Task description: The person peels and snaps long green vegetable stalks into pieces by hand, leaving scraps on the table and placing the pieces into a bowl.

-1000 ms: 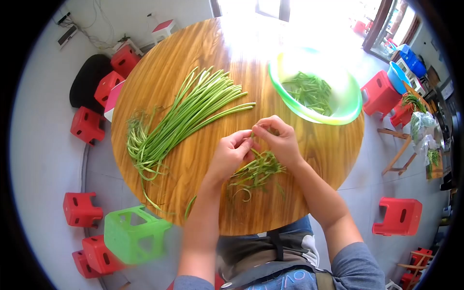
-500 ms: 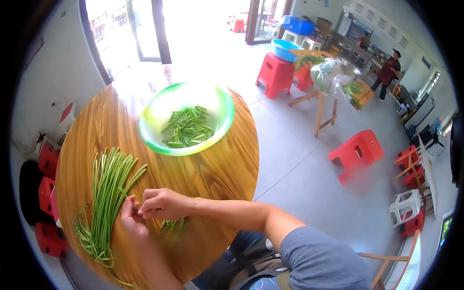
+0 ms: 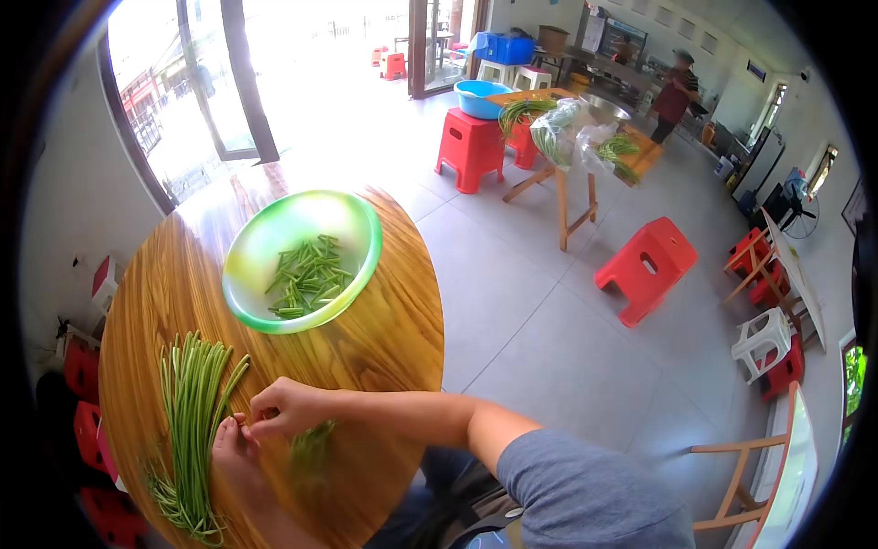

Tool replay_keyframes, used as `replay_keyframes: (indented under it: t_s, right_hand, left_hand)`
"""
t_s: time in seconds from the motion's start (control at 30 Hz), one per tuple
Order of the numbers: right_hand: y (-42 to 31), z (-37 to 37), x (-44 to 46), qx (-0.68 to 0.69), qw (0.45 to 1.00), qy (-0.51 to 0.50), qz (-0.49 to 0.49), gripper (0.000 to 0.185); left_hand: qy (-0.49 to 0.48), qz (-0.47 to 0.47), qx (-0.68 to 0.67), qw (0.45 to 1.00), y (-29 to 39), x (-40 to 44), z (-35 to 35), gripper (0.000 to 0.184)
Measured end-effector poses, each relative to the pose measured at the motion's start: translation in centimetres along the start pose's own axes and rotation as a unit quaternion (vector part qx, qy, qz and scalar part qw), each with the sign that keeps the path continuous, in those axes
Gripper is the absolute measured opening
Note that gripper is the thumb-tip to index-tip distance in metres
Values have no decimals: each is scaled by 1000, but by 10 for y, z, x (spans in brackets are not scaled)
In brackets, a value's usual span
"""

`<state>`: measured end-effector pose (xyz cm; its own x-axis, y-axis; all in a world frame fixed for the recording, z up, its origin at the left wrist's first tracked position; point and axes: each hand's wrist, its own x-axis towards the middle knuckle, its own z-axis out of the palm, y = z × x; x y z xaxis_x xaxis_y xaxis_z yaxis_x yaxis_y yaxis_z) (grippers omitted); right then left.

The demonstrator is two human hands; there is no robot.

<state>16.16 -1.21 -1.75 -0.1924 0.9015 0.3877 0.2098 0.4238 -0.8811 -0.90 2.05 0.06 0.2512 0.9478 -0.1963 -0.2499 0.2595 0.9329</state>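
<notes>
A bundle of long green stalks, which look like garlic scapes, lies on the round wooden table. Just right of the bundle, my left hand is closed in a pinch. My right hand meets it, also pinched, with fingertips close together. Whatever sits between the fingers is too small and hidden to make out. Beyond my hands stands a green and white bowl with short cut stalk pieces in it. A loose heap of thin green tips lies below my right forearm, blurred.
A red stool stands on the floor to the right. Farther back, a small table bears more stalks and plastic bags, beside a blue basin on red stools. A person stands near the far counter.
The view has swung, so the bowl and the table now appear farther left and lower. My hands stay pinched together beside the bundle. The far person has turned.
</notes>
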Motion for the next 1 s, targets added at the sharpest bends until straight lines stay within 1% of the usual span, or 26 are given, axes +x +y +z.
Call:
replay_keyframes:
  t_s: [0.07,0.17,0.23,0.27,0.33,0.37,0.4,0.43,0.47,0.57,0.6,0.67,0.7,0.73,0.77,0.8,0.87,0.9,1.0]
  right_hand:
    - [13,2,4,24,996,59,63,17]
    - [26,9,8,4,985,175,13,21]
    - [32,11,12,50,987,151,37,23]
    - [36,12,14,73,986,138,49,24]
    - [15,7,10,137,981,110,82,25]
    - [7,7,8,171,976,93,99,25]
    - [12,8,9,165,978,97,86,24]
    - [10,4,12,149,981,78,98,23]
    - [8,2,7,202,967,84,134,21]
    - [12,6,8,180,962,151,139,20]
    - [17,6,9,145,972,149,108,21]
    - [29,6,10,74,985,150,45,22]
    - [22,4,10,159,972,133,108,33]
    - [16,2,11,245,945,125,174,45]
    - [9,0,11,322,907,127,239,56]
    - [6,-4,12,433,858,100,256,60]
    - [-5,-1,14,422,860,108,266,46]
    - [-6,1,15,406,866,122,266,38]
    - [-2,2,12,327,906,134,235,23]
  left_hand:
    - [-11,3,15,1000,2,-1,4,16]
    - [-19,7,37,999,-3,2,1,15]
    - [-27,22,61,998,-4,-1,4,16]
    - [-44,30,109,993,-3,-2,6,16]
    - [-69,45,205,975,0,-9,13,18]
    - [-85,25,179,980,1,-13,19,19]
    - [-99,6,150,984,2,-17,29,19]
    - [-106,-11,122,987,4,-19,34,20]
    - [-122,-3,132,984,2,-16,32,21]
    - [-131,16,158,979,10,-20,28,21]
    - [-130,41,136,981,10,-22,29,21]
    - [-142,10,101,985,11,-15,22,20]
    - [-149,-49,83,984,12,-11,14,20]
    - [-144,-27,103,984,8,-8,9,19]
    - [-142,-5,123,982,6,-6,8,19]
    - [-108,-18,101,989,7,-12,1,19]
    - [-91,-38,53,994,5,-9,12,19]
    - [-99,-47,54,993,4,-9,12,19]
    - [-130,-61,47,989,5,-10,13,19]
